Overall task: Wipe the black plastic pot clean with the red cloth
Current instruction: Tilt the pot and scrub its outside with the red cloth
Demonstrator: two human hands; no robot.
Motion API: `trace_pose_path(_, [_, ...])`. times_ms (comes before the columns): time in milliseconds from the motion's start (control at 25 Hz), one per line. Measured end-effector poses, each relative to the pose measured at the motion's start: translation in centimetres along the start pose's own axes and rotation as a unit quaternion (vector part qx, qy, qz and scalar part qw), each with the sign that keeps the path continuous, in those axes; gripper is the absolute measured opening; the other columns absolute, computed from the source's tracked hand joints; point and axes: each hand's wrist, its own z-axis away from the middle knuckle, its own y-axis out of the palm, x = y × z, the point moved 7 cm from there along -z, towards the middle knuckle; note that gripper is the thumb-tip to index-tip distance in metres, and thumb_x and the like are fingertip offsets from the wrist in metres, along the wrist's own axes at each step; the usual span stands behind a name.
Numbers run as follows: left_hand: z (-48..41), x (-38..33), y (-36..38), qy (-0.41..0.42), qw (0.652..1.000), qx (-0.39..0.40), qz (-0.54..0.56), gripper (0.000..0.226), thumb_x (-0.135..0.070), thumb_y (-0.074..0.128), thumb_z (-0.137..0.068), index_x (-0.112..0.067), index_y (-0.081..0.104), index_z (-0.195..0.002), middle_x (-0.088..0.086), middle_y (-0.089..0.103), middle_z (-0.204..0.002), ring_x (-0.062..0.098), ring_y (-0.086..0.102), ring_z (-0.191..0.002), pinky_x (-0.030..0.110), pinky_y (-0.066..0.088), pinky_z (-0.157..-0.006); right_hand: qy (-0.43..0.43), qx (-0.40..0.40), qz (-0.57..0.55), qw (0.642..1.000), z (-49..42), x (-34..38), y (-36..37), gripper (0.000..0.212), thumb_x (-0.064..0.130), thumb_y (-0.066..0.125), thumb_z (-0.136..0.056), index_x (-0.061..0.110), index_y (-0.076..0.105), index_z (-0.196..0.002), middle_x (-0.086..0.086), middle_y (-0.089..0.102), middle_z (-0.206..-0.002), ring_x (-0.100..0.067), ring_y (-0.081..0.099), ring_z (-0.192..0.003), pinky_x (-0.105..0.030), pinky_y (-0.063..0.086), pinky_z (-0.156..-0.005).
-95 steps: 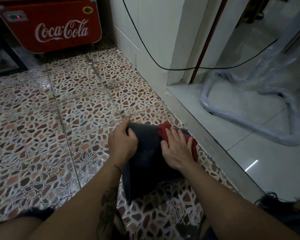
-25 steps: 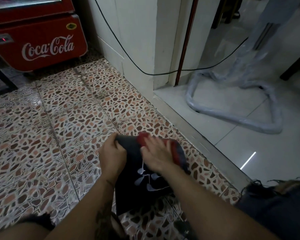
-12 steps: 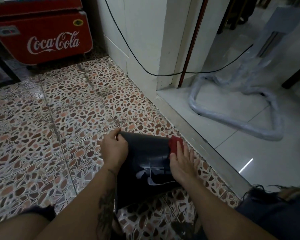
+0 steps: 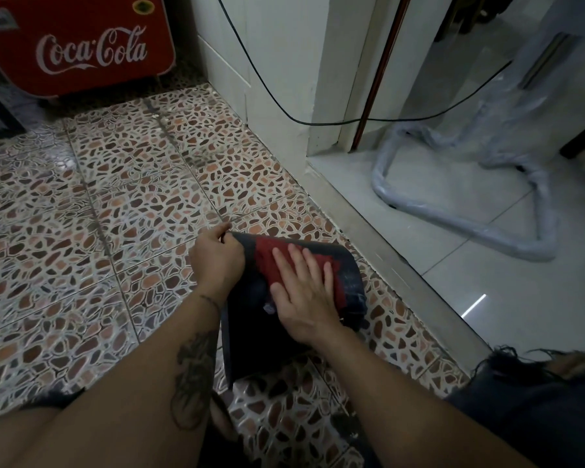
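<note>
Lying on its side on the patterned tile floor [image 4: 122, 197], the black plastic pot [image 4: 250, 336] sits close to the floor's right edge, just beside the metal threshold strip [image 4: 399, 265] that borders the white tiles. Its long axis runs from the person outward, the wider rim toward the body and the narrower base pointing away.

Across the upper wall of the pot, toward the far end, the red cloth [image 4: 267, 261] is spread flat under the right hand [image 4: 304, 292]. That hand is open wide, fingers extended and together, palm pressing the cloth down rather than gripping it. The left hand [image 4: 217, 261] is closed around the pot's far left edge, thumb side up, bracing it against rolling.

Since the cloth covers the far portion, the uncleaned wall most likely lies nearer the body, toward the rim, so the next stroke probably pulls back along the axis. The right hand is the one placed for that; the left only needs to hold firm.

Beyond, a red Coca-Cola cooler [image 4: 81, 45] stands at the floor's far left corner.
</note>
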Motion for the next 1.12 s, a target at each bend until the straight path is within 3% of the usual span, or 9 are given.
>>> trace_pose_path(120, [0.1, -0.1, 0.1, 0.003, 1.0, -0.002, -0.006, 0.036, -0.02, 0.051, -0.093, -0.023, 0.068, -0.125, 0.002, 0.067, -0.127, 0.024, 0.06, -0.116, 0.024, 0.037, -0.094, 0.073, 0.019, 0.03, 0.997, -3.4, -4.0, -1.6, 0.072, 0.054, 0.015, -0.094, 0.032, 0.018, -0.162, 0.004, 0.014, -0.172, -0.015, 0.004, -0.156, -0.051, -0.013, -0.122])
trace_pose_path(200, [0.4, -0.2, 0.0, 0.009, 1.0, -0.011, -0.019, 0.037, -0.018, 0.049, -0.094, -0.022, 0.067, -0.127, 0.002, 0.066, -0.129, 0.025, 0.061, -0.116, 0.024, 0.038, -0.093, 0.124, 0.049, 0.056, 0.99, -4.9, -6.6, -2.5, 0.068, 0.051, 0.015, -0.099, 0.027, 0.019, -0.163, 0.003, 0.016, -0.171, -0.016, 0.007, -0.156, -0.055, -0.008, -0.123])
trace_pose_path(320, [0.3, -0.7, -0.1, 0.019, 0.998, -0.029, -0.054, 0.038, -0.017, 0.048, -0.096, -0.023, 0.066, -0.129, 0.003, 0.066, -0.129, 0.025, 0.062, -0.113, 0.024, 0.039, -0.089, 0.162, 0.027, 0.059, 0.985, -4.3, -7.6, -2.7, 0.064, 0.048, 0.015, -0.102, 0.028, 0.016, -0.163, 0.003, 0.012, -0.172, -0.017, 0.003, -0.157, -0.057, -0.007, -0.123])
trace_pose_path(480, [-0.3, -1.2, -0.1, 0.022, 0.996, -0.024, -0.086, 0.04, -0.016, 0.046, -0.095, -0.021, 0.066, -0.129, 0.006, 0.066, -0.128, 0.026, 0.06, -0.115, 0.024, 0.038, -0.086, 0.06, -0.036, 0.028, 0.997, 0.9, -1.2, 0.5, 0.072, 0.051, 0.017, -0.095, 0.032, 0.004, -0.164, 0.008, -0.007, -0.171, -0.016, -0.013, -0.156, -0.054, -0.017, -0.122])
trace_pose_path(640, [-0.1, -0.9, -0.2, 0.029, 0.997, -0.019, -0.072, 0.038, -0.018, 0.047, -0.096, -0.022, 0.067, -0.127, 0.004, 0.068, -0.127, 0.023, 0.063, -0.112, 0.021, 0.039, -0.087, -0.032, -0.004, 0.028, 0.999, 1.8, 1.9, 1.6, 0.076, 0.051, 0.02, -0.092, 0.035, 0.001, -0.163, 0.008, -0.011, -0.172, -0.014, -0.018, -0.155, -0.052, -0.022, -0.12])
trace_pose_path(720, [0.0, -0.9, -0.4, 0.035, 0.997, -0.018, -0.071, 0.037, -0.019, 0.047, -0.096, -0.023, 0.067, -0.127, 0.003, 0.067, -0.128, 0.023, 0.062, -0.114, 0.02, 0.039, -0.089, -0.023, 0.001, 0.047, 0.999, -0.5, 0.4, 0.2, 0.073, 0.051, 0.02, -0.093, 0.034, 0.008, -0.163, 0.004, 0.002, -0.173, -0.015, -0.007, -0.157, -0.054, -0.018, -0.121])
trace_pose_path(880, [0.3, -0.8, -0.2, 0.029, 0.998, -0.022, -0.048, 0.038, -0.017, 0.046, -0.096, -0.022, 0.066, -0.128, 0.003, 0.066, -0.129, 0.024, 0.062, -0.113, 0.025, 0.043, -0.091, 0.107, 0.06, 0.064, 0.99, -6.0, -3.5, -2.1, 0.064, 0.045, 0.021, -0.101, 0.028, 0.02, -0.162, 0.002, 0.017, -0.171, -0.019, 0.008, -0.156, -0.061, -0.011, -0.121])
trace_pose_path(1000, [-0.2, -0.8, 0.1, 0.02, 0.997, -0.029, -0.073, 0.04, -0.018, 0.045, -0.095, -0.024, 0.066, -0.128, 0.006, 0.067, -0.127, 0.028, 0.062, -0.111, 0.03, 0.044, -0.089, 0.12, 0.068, 0.056, 0.989, -6.0, -2.6, -1.6, 0.068, 0.048, 0.016, -0.098, 0.029, 0.015, -0.163, 0.003, 0.01, -0.172, -0.021, 0.003, -0.157, -0.06, -0.014, -0.119])
trace_pose_path(1120, [-0.6, -1.0, 0.2, 0.005, 0.995, -0.019, -0.093, 0.042, -0.018, 0.046, -0.091, -0.024, 0.067, -0.126, 0.008, 0.066, -0.126, 0.031, 0.059, -0.114, 0.035, 0.044, -0.093, 0.04, 0.028, 0.045, 0.998, -1.1, -0.8, 0.5, 0.076, 0.056, 0.011, -0.089, 0.037, -0.001, -0.162, 0.008, -0.006, -0.172, -0.016, -0.012, -0.156, -0.057, -0.019, -0.118])
